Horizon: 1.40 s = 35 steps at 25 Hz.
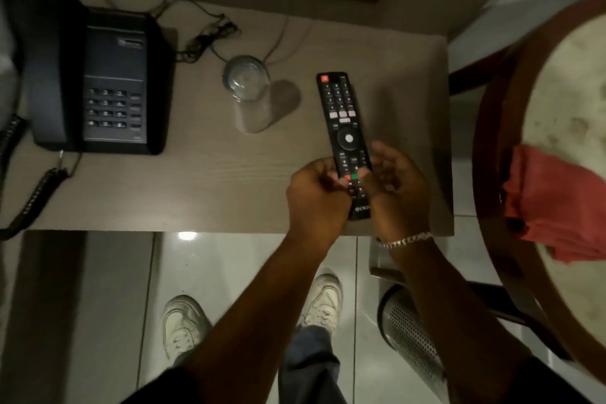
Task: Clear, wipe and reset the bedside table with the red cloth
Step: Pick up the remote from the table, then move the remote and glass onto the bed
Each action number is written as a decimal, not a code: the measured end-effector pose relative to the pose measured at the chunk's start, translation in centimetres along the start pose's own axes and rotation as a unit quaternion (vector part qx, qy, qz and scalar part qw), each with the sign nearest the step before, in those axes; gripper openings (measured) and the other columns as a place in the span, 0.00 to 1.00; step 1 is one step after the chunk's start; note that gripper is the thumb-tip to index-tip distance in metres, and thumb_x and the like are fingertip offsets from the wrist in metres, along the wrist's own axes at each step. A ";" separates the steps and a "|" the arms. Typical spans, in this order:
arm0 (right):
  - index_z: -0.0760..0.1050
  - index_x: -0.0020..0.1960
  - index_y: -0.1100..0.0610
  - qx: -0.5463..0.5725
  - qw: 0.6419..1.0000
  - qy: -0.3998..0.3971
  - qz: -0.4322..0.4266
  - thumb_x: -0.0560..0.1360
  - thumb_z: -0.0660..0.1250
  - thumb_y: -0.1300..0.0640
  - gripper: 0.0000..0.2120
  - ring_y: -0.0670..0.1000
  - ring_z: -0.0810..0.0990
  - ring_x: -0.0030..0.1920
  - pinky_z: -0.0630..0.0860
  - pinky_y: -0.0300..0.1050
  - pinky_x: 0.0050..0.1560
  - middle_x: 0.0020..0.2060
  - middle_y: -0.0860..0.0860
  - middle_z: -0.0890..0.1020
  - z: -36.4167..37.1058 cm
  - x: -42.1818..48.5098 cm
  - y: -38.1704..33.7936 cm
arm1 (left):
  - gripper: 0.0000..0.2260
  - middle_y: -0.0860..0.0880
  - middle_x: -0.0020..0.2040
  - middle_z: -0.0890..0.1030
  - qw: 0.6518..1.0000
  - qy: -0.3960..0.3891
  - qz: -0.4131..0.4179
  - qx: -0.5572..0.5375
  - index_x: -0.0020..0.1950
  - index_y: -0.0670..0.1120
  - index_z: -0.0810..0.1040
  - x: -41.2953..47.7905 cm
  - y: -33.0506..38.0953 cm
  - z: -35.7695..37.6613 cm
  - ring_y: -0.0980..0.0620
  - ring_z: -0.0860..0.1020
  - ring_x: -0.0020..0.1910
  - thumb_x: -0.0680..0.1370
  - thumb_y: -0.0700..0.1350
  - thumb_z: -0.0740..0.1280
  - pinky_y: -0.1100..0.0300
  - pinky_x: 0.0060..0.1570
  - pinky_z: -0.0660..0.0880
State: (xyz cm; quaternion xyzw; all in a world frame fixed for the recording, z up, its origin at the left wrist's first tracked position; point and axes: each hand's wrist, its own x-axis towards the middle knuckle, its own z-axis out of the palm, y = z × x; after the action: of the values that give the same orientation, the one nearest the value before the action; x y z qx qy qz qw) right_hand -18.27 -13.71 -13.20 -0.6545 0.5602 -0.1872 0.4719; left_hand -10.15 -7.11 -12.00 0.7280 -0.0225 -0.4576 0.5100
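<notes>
Floor: my two pale sneakers [252,315] stand on glossy light tiles, nearest of all; a perforated metal waste bin [411,334] sits just to their right.
My left hand [316,198]: fingers curled shut around the near end of the long black television remote control [346,141], on its left edge.
My right hand [398,188]: cupped against the same near end from the right, fingers bent round the remote's edge; a silver chain bracelet [406,240] circles that wrist.
Remote: lies lengthwise, near to far, at the right part of the table, buttons up, its near end between my two hands at the table's near edge.
Bedside table [203,180]: pale wood-grain top, with the things on it not yet cleared.
Red cloth [557,203]: bunched on the round wooden-rimmed stone-topped side table [570,82] at the right, well apart from the bedside table and from both hands.
Clear drinking glass [247,80]: upright at mid-table, left of the remote's far end and apart from it.
Black corded desk telephone [98,75]: far left of the table, handset on its cradle, coiled cord trailing off the near left edge.
Thin cables [210,33]: tangled at the far side, behind the glass.
</notes>
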 end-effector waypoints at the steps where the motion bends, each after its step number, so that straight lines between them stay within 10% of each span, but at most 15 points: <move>1: 0.75 0.62 0.53 -0.001 1.000 0.000 -0.018 0.73 0.70 0.60 0.18 0.35 0.80 0.44 0.78 0.29 0.40 0.49 0.46 0.81 -0.1 -1.1 -1.1 | 0.10 0.47 0.43 0.84 0.999 -0.007 0.022 -0.027 0.50 0.44 0.83 -1.4 0.6 -1.3 0.48 0.83 0.46 0.76 0.32 0.66 0.51 0.53 0.82; 8: 0.78 0.57 0.46 0.001 0.994 -0.067 -0.090 0.70 0.70 0.42 0.17 0.50 0.84 0.48 0.83 0.55 0.46 0.49 0.50 0.84 4.1 -10.3 -12.1 | 0.17 0.53 0.50 0.85 0.981 0.038 0.093 -0.167 0.56 0.53 0.82 -10.5 4.5 -13.4 0.61 0.82 0.50 0.77 0.32 0.65 0.72 0.46 0.77; 17: 0.79 0.51 0.51 0.036 0.901 -0.391 -0.184 0.74 0.68 0.66 0.11 0.43 0.85 0.38 0.78 0.33 0.36 0.41 0.48 0.85 29.2 -25.6 -24.5 | 0.15 0.58 0.40 0.86 0.878 0.370 0.166 -0.253 0.48 0.54 0.82 -16.5 0.8 -41.3 0.63 0.83 0.41 0.73 0.33 0.67 0.71 0.41 0.77; 24: 0.81 0.54 0.56 -0.023 0.846 -0.436 -0.306 0.73 0.70 0.61 0.10 0.39 0.81 0.37 0.79 0.32 0.45 0.39 0.46 0.83 46.1 -36.5 -29.1 | 0.14 0.55 0.43 0.85 0.810 0.550 0.103 -0.174 0.59 0.48 0.83 -17.5 -3.7 -59.5 0.57 0.83 0.44 0.75 0.38 0.70 0.63 0.50 0.79; 28: 0.82 0.50 0.53 -0.073 0.838 -0.415 -0.347 0.72 0.71 0.57 0.07 0.43 0.81 0.38 0.79 0.37 0.46 0.43 0.48 0.85 47.8 -37.2 -28.2 | 0.15 0.57 0.41 0.82 0.795 0.591 0.064 -0.123 0.60 0.46 0.82 -16.5 -4.9 -61.1 0.58 0.81 0.43 0.74 0.37 0.70 0.79 0.43 0.71; 35: 0.83 0.46 0.56 0.028 0.890 -0.340 -0.302 0.72 0.71 0.62 0.04 0.40 0.77 0.31 0.74 0.34 0.36 0.32 0.45 0.81 38.9 -29.5 -24.9 | 0.13 0.50 0.51 0.81 0.738 0.644 0.193 -0.053 0.59 0.45 0.80 -16.6 -1.6 -50.5 0.56 0.80 0.48 0.75 0.39 0.66 0.69 0.49 0.75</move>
State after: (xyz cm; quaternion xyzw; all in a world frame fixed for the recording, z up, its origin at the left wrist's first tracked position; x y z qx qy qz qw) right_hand 16.79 27.22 -3.03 -0.8022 0.1353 -0.1024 0.5725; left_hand 14.32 38.37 0.50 0.8009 0.1960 0.2283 0.5177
